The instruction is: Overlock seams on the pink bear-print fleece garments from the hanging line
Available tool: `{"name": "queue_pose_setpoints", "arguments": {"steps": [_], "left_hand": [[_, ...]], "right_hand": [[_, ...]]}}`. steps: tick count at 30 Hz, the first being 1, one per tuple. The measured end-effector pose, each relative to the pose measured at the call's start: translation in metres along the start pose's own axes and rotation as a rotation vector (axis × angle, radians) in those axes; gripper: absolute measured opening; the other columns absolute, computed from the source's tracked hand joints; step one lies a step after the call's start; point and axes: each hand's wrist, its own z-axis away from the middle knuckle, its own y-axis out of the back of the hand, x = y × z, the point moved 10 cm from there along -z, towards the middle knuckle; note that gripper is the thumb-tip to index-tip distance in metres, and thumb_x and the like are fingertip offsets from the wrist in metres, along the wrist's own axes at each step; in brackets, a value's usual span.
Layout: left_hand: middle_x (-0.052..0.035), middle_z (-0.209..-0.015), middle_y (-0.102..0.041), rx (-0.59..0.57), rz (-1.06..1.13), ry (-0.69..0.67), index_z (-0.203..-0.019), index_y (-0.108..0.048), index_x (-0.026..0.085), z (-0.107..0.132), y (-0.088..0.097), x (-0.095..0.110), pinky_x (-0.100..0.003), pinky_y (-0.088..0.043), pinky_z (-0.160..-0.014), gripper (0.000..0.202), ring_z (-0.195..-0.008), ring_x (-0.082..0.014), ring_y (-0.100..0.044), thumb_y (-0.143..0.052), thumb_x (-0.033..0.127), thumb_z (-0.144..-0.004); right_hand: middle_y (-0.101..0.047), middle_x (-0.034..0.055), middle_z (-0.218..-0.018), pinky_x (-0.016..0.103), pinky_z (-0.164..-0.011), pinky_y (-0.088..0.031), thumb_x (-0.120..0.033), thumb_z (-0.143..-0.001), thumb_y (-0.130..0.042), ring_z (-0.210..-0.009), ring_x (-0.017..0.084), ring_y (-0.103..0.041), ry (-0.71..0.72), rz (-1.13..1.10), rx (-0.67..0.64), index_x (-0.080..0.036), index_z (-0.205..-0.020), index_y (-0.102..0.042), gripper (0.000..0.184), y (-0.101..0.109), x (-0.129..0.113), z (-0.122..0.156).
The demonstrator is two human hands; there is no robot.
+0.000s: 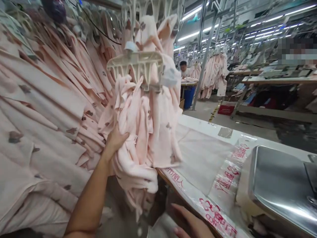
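My left hand [115, 140] reaches up and grips a bundle of pale pink garments [146, 132] that hangs from a cream plastic clip hanger [136, 67]. The fingers are closed into the fabric at the bundle's left side. My right hand [192, 224] sits low at the bottom edge, fingers stretched out and holding nothing, beside the near edge of the worktable [198, 155].
A dense rack of hanging pink garments [49, 99] fills the left. Clear plastic bags with red print [223, 185] lie on the table. A metal machine housing [279, 185] stands at the right. A person [183, 68] works at a far table near a blue bin [189, 96].
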Motion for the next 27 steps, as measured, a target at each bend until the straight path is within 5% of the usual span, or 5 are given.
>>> {"name": "queue_pose_setpoints", "arguments": {"steps": [7, 11, 16, 22, 27], "left_hand": [[-0.0172, -0.125, -0.051, 0.009, 0.008, -0.072, -0.128, -0.036, 0.014, 0.026, 0.009, 0.023, -0.046, -0.041, -0.092, 0.064, -0.117, -0.0338, -0.048, -0.056, 0.037, -0.072], [-0.0176, -0.143, -0.027, 0.133, 0.067, -0.531, -0.139, -0.018, 0.016, 0.084, 0.022, 0.095, -0.047, -0.028, -0.104, 0.088, -0.132, -0.0316, -0.026, -0.064, 0.044, -0.069], [-0.0007, -0.082, -0.064, -0.546, 0.324, -1.081, -0.096, -0.056, 0.019, 0.162, -0.007, 0.219, -0.022, -0.043, -0.062, 0.021, -0.073, -0.0146, -0.059, -0.056, 0.022, -0.075], [0.0023, -0.068, -0.052, -0.116, 0.551, -1.058, -0.078, -0.054, 0.016, 0.118, 0.066, 0.279, -0.022, -0.037, -0.056, 0.006, -0.060, -0.0106, -0.049, -0.052, 0.021, -0.075], [-0.0029, -0.083, -0.054, -0.278, 0.188, -1.004, -0.064, -0.055, 0.016, 0.104, -0.001, 0.270, -0.028, -0.040, -0.066, 0.014, -0.072, -0.0167, -0.052, -0.050, 0.027, -0.070]], "right_hand": [[-0.064, 0.0121, -0.107, 0.035, -0.080, -0.050, -0.018, -0.077, -0.046, -0.101, 0.027, -0.060, -0.403, -0.332, 0.276, -0.014, -0.111, -0.058, 0.036, -0.067, 0.029, -0.026], [-0.063, 0.0015, -0.070, 0.027, -0.067, -0.048, -0.021, -0.076, -0.044, -0.073, 0.021, -0.060, -0.393, -0.463, 0.358, -0.018, -0.073, -0.060, 0.016, 0.010, 0.005, -0.037], [-0.060, 0.0037, -0.109, 0.026, -0.075, -0.047, -0.022, -0.072, -0.062, -0.095, 0.022, -0.057, -0.331, -0.591, 0.660, -0.025, -0.114, -0.052, 0.043, 0.151, -0.019, -0.029], [-0.062, 0.0062, -0.107, 0.032, -0.083, -0.045, -0.026, -0.080, -0.055, -0.095, 0.025, -0.058, -0.458, -0.389, 0.116, -0.022, -0.108, -0.059, 0.028, 0.119, -0.007, 0.016], [-0.065, 0.0030, -0.084, 0.026, -0.067, -0.045, -0.029, -0.087, -0.042, -0.074, 0.020, -0.061, -0.619, -0.098, 0.141, -0.024, -0.101, -0.053, 0.018, 0.155, -0.012, 0.085]]}}
